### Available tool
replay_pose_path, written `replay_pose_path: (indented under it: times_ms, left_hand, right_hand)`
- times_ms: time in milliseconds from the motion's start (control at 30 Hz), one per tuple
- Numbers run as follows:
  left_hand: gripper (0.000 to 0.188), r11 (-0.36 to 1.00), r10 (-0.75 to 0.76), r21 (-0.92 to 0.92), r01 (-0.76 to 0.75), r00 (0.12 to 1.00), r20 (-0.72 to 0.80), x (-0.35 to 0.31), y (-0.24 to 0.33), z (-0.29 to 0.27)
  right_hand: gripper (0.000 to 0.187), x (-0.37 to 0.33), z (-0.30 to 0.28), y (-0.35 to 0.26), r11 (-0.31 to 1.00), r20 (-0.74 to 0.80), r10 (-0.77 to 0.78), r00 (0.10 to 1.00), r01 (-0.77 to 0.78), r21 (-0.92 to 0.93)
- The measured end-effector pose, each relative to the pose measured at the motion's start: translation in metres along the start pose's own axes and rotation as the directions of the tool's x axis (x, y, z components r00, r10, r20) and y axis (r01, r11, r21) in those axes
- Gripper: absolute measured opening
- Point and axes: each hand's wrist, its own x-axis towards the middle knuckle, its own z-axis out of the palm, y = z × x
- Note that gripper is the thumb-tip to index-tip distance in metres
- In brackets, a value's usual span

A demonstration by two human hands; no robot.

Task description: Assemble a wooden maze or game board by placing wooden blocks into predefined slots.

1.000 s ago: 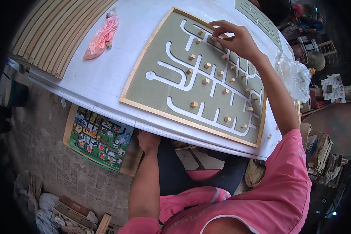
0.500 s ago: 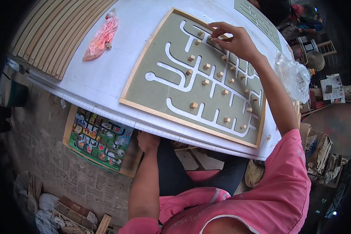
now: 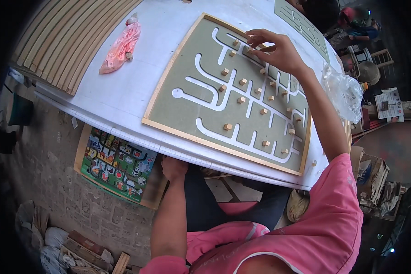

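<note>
In the head view, the right hand (image 3: 275,52) is over the far part of a slotted, framed board (image 3: 166,112), fingers curled narrowly toward the thumb; whether they pinch a block cannot be told. The board spreads from beneath it toward seven o'clock, dotted with wooden blocks (image 3: 228,127). The left hand (image 3: 173,168), its grip unclear, has the board at one o'clock, a colourful picture (image 3: 116,164) at nine.
</note>
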Motion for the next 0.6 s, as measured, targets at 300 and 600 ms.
replay_pose_path:
  times_ms: [300, 600]
  left_hand:
    - [0.048, 0.995, -0.085, -0.035, 0.089, 0.992, 0.098, -0.006, 0.013, -0.016]
    - [0.048, 1.0, 0.021, 0.019, -0.021, 1.0, 0.005, -0.003, 0.004, -0.007]
  right_hand:
    - [0.039, 0.001, 0.004, 0.001, 0.997, -0.074, 0.063, 0.995, -0.065, -0.03]
    - [0.037, 0.002, 0.004, -0.001, 0.996, -0.056, 0.09, 0.994, -0.091, -0.016]
